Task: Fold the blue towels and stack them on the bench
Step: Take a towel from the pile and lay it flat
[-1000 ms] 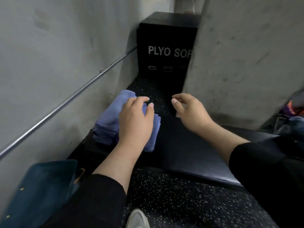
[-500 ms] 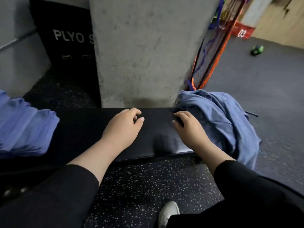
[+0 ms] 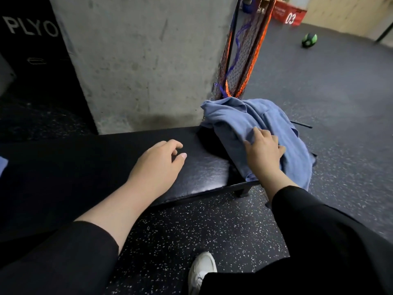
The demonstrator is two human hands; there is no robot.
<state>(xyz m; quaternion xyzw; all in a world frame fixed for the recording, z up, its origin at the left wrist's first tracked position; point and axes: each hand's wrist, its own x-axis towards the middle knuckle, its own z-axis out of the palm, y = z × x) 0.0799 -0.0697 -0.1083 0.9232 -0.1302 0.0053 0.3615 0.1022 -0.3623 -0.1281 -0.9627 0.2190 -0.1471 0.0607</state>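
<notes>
White capital letters "PLYO" are printed on the front of a black box (image 3: 32, 50) at the far left, cut off by a concrete pillar (image 3: 144, 60). Far right, a red box (image 3: 287, 14) on the floor carries the white number "03". No other text is readable.

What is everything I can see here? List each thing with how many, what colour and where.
Unfolded towels: one heap, blue, draped over the bench's right end.
Folded towel: one edge, blue, at the far left of the picture.
Bench: one, black, across the middle.
Pillar: one, grey concrete, behind the bench.
Box: one, black with white letters, upper left.
Net: one, orange, black and purple, beside the pillar.
Ball: one, green and black, on the floor far right.
Red box: one, marked 03, top right.
Shoe: one, white, bottom.
Left hand: over the bench, empty.
Right hand: on the heap of towels.
</notes>
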